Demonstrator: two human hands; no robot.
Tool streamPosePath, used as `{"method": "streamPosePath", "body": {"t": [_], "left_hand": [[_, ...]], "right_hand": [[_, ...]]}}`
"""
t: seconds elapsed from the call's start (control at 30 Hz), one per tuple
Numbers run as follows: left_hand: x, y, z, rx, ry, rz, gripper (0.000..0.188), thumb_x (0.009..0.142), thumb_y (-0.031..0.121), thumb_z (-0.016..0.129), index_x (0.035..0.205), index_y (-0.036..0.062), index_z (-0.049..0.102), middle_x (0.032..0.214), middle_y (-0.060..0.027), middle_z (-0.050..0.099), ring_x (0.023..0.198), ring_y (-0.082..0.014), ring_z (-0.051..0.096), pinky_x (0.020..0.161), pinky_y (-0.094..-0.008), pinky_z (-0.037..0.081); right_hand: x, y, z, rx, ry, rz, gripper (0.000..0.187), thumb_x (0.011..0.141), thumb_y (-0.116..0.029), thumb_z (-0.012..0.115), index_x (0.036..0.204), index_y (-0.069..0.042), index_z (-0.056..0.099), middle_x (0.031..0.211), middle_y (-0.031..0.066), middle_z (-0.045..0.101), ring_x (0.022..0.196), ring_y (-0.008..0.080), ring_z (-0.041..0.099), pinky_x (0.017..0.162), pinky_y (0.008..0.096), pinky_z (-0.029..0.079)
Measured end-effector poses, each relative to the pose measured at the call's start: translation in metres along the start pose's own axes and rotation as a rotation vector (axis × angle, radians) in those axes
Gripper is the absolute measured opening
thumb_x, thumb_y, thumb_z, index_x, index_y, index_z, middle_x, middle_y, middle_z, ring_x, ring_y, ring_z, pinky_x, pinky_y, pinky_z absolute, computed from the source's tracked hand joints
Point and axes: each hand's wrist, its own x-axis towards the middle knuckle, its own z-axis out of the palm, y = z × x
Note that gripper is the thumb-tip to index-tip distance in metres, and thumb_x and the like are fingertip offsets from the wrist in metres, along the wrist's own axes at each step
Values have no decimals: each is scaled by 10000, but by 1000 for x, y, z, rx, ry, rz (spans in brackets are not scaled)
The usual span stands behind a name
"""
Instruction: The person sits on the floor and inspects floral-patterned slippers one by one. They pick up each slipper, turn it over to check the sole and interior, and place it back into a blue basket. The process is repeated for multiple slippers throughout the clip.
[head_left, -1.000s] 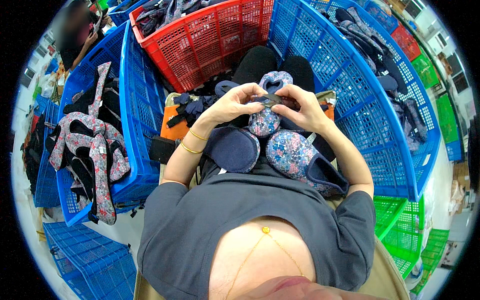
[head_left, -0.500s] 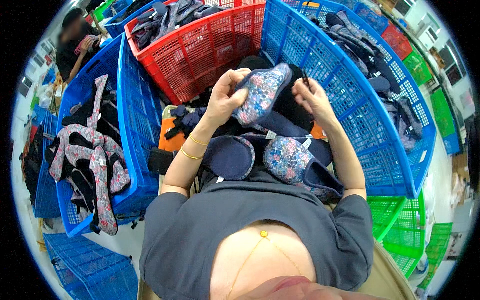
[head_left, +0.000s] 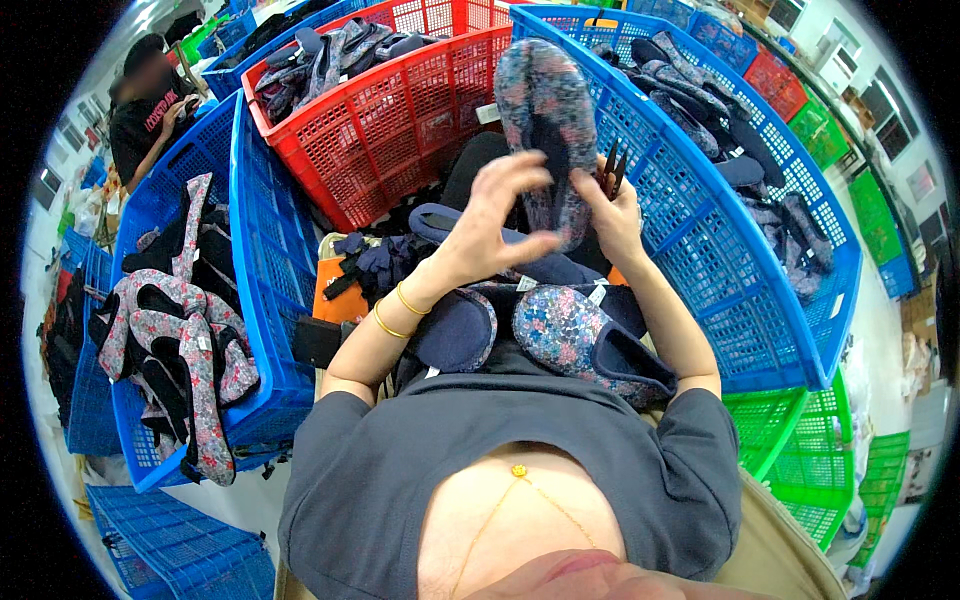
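A floral blue-and-pink slipper (head_left: 545, 85) stands on end in front of me, its dark inside facing me, somewhat smeared by motion. My right hand (head_left: 612, 215) pinches its lower right edge and also holds a dark pair of thread snips (head_left: 613, 165), points up. My left hand (head_left: 497, 215) is at the slipper's lower left, fingers spread and blurred; it does not grip the slipper. On my lap lie another floral slipper (head_left: 555, 322) and a navy sole-shaped piece (head_left: 455, 330). Behind my left wrist shows part of a navy-rimmed slipper (head_left: 432, 222).
Slippers fill a blue crate (head_left: 270, 290) at left, a red crate (head_left: 385, 125) ahead and a blue crate (head_left: 690, 190) at right. Dark cloth scraps (head_left: 375, 262) lie by my left forearm. Green crates (head_left: 800, 455) stand at lower right. Another person (head_left: 150, 110) works at far left.
The slipper has gone up and been turned on end. My left hand has let go of it and spread its fingers, while my right hand has come in and taken its edge.
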Motion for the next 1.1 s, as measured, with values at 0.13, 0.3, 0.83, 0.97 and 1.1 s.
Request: {"method": "streamPosePath", "body": {"t": [0.13, 0.3, 0.83, 0.97, 1.1], "left_hand": [[-1, -19, 15, -971, 177, -505, 509, 883, 144, 680, 1300, 6, 423, 1233, -99, 540, 1075, -152, 564, 925, -303, 475], [11, -47, 18, -1304, 339, -716, 393, 896, 116, 644, 1245, 25, 489, 1132, -92, 626, 999, -181, 622, 883, -339, 515], [-5, -70, 4, -1531, 239, -661, 394, 956, 178, 529, 1324, 72, 436, 1175, -114, 625, 1021, -209, 652, 861, -343, 570], [-10, -72, 7, -1659, 168, -578, 449, 945, 159, 541, 1360, 55, 403, 1192, -117, 614, 1007, -208, 657, 857, -344, 570], [-6, -58, 13, -1556, 162, -690, 460, 940, 223, 535, 1355, 62, 418, 1159, -108, 614, 909, -252, 653, 785, -405, 551]], "right_hand": [[-4, -9, 16, -642, -216, -451, 493, 773, -111, 750, 1235, -39, 593, 1232, 120, 511, 1142, 246, 517, 946, 340, 429], [-18, -54, 28, -381, -249, -228, 241, 784, -106, 770, 975, -25, 649, 896, 64, 634, 738, 141, 588, 668, 242, 467], [-57, -182, 80, -39, -588, -327, 323, 679, -67, 846, 837, -36, 566, 785, 33, 565, 661, 125, 562, 559, 212, 416], [1, -134, 51, -271, -172, -243, 293, 849, -171, 731, 1040, -3, 585, 876, 34, 616, 791, 61, 577, 667, 206, 471], [42, -66, -3, -618, 76, -467, 409, 892, -284, 676, 1180, -2, 603, 883, 75, 633, 791, 144, 581, 749, 266, 472]]}}
